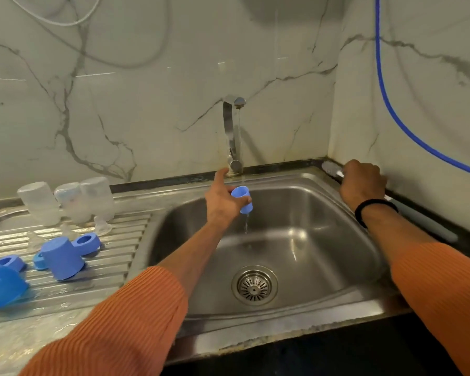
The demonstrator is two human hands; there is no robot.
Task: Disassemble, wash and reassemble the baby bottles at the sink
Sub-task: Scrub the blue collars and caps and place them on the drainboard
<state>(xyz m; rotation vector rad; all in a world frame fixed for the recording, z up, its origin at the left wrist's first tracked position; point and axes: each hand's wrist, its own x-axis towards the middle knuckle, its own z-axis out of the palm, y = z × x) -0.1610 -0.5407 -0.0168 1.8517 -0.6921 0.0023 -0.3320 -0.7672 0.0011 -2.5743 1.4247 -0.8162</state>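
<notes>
Rinsing a blue bottle cap under the running tap, brush in reach.

The left hand (223, 202) has its grip clamped on a small blue cap (244, 199), fingers curled round it and forefinger stretched toward the tap (232, 137); the cap sits in the water stream, over the sink (337, 213) basin, and water runs off its lower end. The right hand (362, 183) is curled round the handle of a bottle brush (330, 168) lying along the sink's back-right rim, against the wall. The step in hand appears to be washing (the brush likely goes into the cap next, which calls for lifting it clear of the corner). On the drainboard (114, 240) to the left stand three clear bottles (71, 202), upturned, with blue collars and caps (61, 257) near its front edge; the basin itself offers open room.
</notes>
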